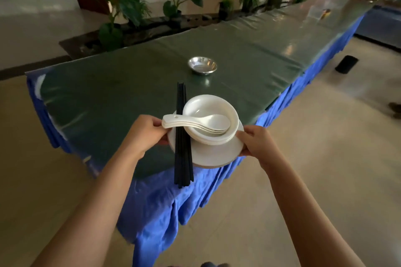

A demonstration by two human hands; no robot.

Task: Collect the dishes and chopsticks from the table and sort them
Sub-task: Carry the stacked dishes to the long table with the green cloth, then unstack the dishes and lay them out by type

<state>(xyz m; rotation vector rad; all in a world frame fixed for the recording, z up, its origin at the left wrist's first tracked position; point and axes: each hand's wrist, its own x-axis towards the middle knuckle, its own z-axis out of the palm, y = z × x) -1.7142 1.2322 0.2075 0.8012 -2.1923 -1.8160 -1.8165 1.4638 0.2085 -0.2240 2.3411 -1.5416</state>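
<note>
The left hand point(145, 131) gripped the left rim of a stack of white plates point(213, 151), thumb on top and fingers curled beneath. Just right of that hand, a bundle of black chopsticks point(182, 136) lay across the plates' left side, their ends jutting past the rim toward the person and away over the table. Right of the chopsticks sat nested white bowls point(209, 110) on the plates, with stacked white spoons point(195, 122) resting in the top bowl, handles reaching toward the left thumb. The right hand point(257, 143) gripped the plates' right rim, fingers curled around the edge. Beyond both hands, a metal bowl point(202, 65) stood alone on the green-covered table point(130, 67).
</note>
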